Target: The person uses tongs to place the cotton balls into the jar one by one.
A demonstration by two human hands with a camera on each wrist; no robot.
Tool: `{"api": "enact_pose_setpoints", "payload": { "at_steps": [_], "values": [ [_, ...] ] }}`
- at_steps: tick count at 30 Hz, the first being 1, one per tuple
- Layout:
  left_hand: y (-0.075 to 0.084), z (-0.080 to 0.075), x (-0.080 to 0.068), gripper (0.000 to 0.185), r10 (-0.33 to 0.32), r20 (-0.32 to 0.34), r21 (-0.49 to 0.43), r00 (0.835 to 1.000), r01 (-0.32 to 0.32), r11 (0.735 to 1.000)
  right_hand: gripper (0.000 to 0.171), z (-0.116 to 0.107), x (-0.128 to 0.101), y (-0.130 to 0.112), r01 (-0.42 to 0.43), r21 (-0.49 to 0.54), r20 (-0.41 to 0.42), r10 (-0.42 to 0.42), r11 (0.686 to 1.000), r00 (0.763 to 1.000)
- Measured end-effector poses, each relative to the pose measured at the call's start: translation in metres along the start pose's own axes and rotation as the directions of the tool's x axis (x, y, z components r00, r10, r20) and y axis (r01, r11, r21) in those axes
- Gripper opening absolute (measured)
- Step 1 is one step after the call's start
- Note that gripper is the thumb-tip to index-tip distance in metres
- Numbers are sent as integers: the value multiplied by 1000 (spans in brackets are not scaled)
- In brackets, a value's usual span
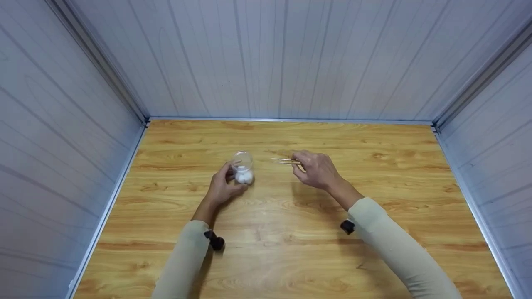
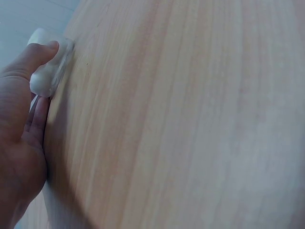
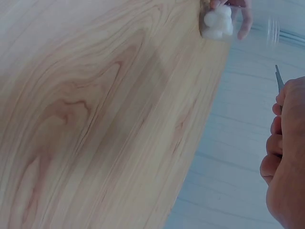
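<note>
Three pale ribbed walls [image 1: 291, 58] enclose a wooden table [image 1: 291, 257], the largest surface in the head view, which spans the booth from side to side. Two arms in beige sleeves [image 1: 399, 249] reach forward over the table from the near edge, each with a small dark camera mount at the wrist.

Left hand [image 1: 220, 189]: it rests on the table left of centre, thumb and fingers curled round the lower part of a clear plastic jar [image 1: 243, 166]. The left wrist view shows the thumb [image 2: 35, 55] pressed against the jar's side.

Right hand [image 1: 318, 169]: it hovers just right of the jar, fingers bunched together and pinching a pair of tweezers [image 1: 284, 160]. The tips of the tweezers point left toward the jar's mouth without reaching it; whether the two tips are closed cannot be told.

Jar: it stands upright on the table near the middle, open at the top, between the two hands.

Cotton balls [image 1: 244, 176]: several white balls lie inside the jar at its bottom, seen again in the right wrist view [image 3: 218, 21].
</note>
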State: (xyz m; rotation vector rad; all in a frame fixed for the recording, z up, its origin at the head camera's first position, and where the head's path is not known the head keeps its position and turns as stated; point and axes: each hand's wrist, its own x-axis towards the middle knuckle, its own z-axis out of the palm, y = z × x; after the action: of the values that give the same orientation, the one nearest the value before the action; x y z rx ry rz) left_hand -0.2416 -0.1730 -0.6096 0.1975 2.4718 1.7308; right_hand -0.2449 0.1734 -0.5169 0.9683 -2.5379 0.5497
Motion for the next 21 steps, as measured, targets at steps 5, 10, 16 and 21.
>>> {"api": "enact_pose_setpoints", "payload": {
  "at_steps": [5,10,16,21],
  "values": [
    [1,0,0,85,-16,3,0,1000,16,1000,10,-5,-10,10,-29,-16,1,29,999,1000],
    [2,0,1,85,-9,-2,-6,1000,9,1000,10,-7,-19,20,-65,-41,10,66,997,998],
    [3,0,0,86,-2,-1,-5,1000,2,1000,10,-9,-30,30,-110,-67,20,112,992,994],
    [-4,0,0,83,67,-5,-10,998,-67,998,10,-12,-39,36,-136,-63,28,138,989,990]
  ]
}}
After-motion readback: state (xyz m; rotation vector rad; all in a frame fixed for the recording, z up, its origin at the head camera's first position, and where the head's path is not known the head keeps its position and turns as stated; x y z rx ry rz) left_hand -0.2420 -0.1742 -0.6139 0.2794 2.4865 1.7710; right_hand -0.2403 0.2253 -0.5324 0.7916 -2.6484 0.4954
